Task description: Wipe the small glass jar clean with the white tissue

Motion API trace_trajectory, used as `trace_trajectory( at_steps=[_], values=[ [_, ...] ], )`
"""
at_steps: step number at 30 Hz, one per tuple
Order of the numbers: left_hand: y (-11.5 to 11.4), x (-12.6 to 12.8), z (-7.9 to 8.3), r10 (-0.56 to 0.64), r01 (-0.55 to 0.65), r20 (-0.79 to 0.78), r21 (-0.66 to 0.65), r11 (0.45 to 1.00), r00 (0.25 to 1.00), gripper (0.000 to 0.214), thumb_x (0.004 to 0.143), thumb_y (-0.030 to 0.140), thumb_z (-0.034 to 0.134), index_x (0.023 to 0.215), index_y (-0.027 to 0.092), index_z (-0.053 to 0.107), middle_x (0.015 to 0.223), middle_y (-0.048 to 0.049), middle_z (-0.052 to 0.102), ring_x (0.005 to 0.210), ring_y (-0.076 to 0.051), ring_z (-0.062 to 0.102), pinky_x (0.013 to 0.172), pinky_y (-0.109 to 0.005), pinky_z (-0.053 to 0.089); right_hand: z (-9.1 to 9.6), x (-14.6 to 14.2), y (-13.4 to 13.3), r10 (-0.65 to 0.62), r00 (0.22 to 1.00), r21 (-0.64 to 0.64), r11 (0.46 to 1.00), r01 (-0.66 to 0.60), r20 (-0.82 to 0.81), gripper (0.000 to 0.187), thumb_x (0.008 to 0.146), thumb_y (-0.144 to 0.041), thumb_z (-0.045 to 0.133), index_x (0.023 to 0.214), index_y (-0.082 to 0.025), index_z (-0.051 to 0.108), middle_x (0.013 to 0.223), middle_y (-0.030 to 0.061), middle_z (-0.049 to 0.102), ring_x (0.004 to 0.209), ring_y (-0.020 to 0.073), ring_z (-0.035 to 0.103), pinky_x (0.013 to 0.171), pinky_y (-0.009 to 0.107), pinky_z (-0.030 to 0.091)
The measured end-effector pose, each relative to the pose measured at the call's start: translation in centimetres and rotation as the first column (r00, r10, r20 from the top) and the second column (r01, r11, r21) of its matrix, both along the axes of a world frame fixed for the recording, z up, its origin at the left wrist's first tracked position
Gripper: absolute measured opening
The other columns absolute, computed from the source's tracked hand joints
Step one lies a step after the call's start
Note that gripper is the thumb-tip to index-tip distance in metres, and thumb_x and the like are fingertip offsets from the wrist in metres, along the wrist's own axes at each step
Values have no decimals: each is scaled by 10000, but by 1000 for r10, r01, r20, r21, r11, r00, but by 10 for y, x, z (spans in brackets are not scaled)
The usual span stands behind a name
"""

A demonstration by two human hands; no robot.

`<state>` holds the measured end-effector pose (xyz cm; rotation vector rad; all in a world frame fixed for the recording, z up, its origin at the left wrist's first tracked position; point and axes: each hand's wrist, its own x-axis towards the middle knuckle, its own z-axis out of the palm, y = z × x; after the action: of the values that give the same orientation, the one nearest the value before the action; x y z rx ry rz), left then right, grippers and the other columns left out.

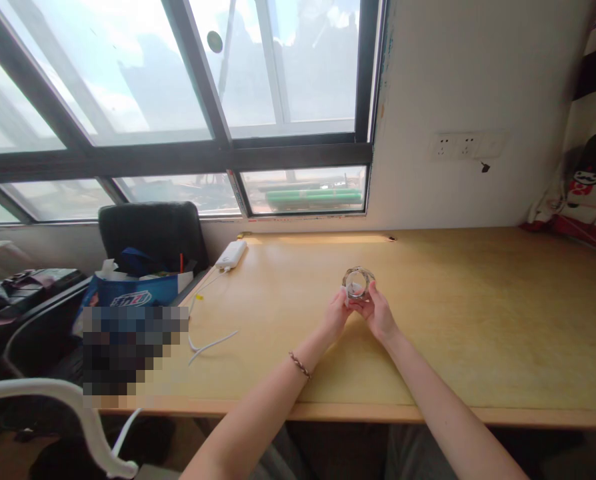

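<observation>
Above the middle of the wooden table, I hold a small round, clear-and-dark glass dish point(358, 283) with an uneven, shiny rim, its round opening facing me. My left hand point(339, 312) is closed at its lower left, with a bit of white tissue or cloth point(347, 297) between the fingers and the dish. My right hand point(379, 312) grips the lower right side, thumb on the rim. Fingers of both hands meet beneath it, partly hidden. The exact kind of dish is too small to make out.
On the wooden table point(478, 320), a white power bank point(231, 255) lies at the left edge with a white cable point(213, 345). A blue bag point(133, 290) sits on a black chair point(153, 230) to the left. White curved tubing point(63, 390) stands at lower left.
</observation>
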<state>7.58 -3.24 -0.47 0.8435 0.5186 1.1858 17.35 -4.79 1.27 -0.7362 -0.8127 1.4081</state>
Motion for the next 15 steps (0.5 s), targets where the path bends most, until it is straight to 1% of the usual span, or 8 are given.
trace_trajectory(
  at_steps=[2, 4, 6, 8, 9, 10, 12, 15],
  values=[
    [3, -4, 0, 38, -38, 8, -5, 999, 999, 398, 716, 454, 517, 863, 99, 620, 884, -113, 632, 824, -192, 573, 788, -321, 406, 2, -2, -2, 78, 996, -24, 997, -77, 53, 365, 731, -532, 461, 725, -185, 574, 740, 45, 628, 634, 153, 599, 608, 292, 484],
    [7, -9, 0, 105, -105, -2, -18, 994, 994, 375, 721, 451, 510, 839, 110, 612, 814, -84, 635, 752, -169, 579, 739, -304, 422, 3, -2, -3, 120, 981, -62, 992, -111, 153, 333, 711, -506, 507, 767, -182, 561, 792, 42, 628, 618, 143, 602, 565, 268, 481],
    [12, -15, 0, 191, -192, -26, -19, 981, 981, 367, 729, 459, 494, 834, 124, 600, 750, -52, 624, 682, -142, 568, 676, -277, 431, 2, -2, -2, 109, 948, -83, 993, -88, 297, 330, 642, -459, 608, 810, -183, 536, 817, 33, 624, 550, 124, 590, 470, 228, 454],
    [17, -21, 3, 260, -259, -99, 19, 966, 961, 377, 732, 476, 479, 799, 123, 595, 669, -27, 600, 597, -113, 539, 600, -242, 421, 1, -1, -1, 86, 903, -70, 996, -63, 421, 416, 539, -393, 705, 842, -184, 512, 770, 15, 621, 471, 103, 557, 378, 189, 392],
    [18, -25, 6, 284, -279, -154, 54, 959, 946, 384, 728, 483, 479, 765, 119, 595, 620, -14, 579, 553, -99, 516, 561, -224, 407, 0, 0, 0, 85, 889, -62, 996, -64, 451, 457, 502, -369, 731, 854, -183, 505, 733, 5, 617, 441, 92, 536, 347, 174, 359],
    [19, -27, 9, 303, -288, -210, 98, 953, 930, 389, 724, 486, 483, 733, 114, 596, 577, -3, 554, 518, -87, 489, 528, -210, 389, -1, 1, 1, 97, 887, -64, 995, -76, 451, 472, 493, -367, 735, 860, -182, 503, 709, 1, 612, 419, 82, 517, 327, 165, 332],
    [18, -31, 15, 323, -279, -302, 182, 943, 897, 390, 713, 483, 498, 725, 110, 609, 528, 14, 517, 482, -72, 450, 488, -193, 363, -2, 2, 2, 140, 919, -92, 989, -114, 370, 434, 565, -440, 672, 871, -179, 510, 726, 15, 610, 397, 63, 489, 312, 160, 306],
    [15, -33, 22, 319, -229, -359, 271, 935, 877, 409, 721, 476, 489, 856, 115, 627, 559, 9, 538, 503, -76, 461, 499, -193, 374, -4, 3, 2, 143, 964, -129, 985, -117, 222, 407, 680, -540, 515, 846, -169, 514, 738, 28, 597, 367, 46, 459, 300, 164, 292]
  ],
)
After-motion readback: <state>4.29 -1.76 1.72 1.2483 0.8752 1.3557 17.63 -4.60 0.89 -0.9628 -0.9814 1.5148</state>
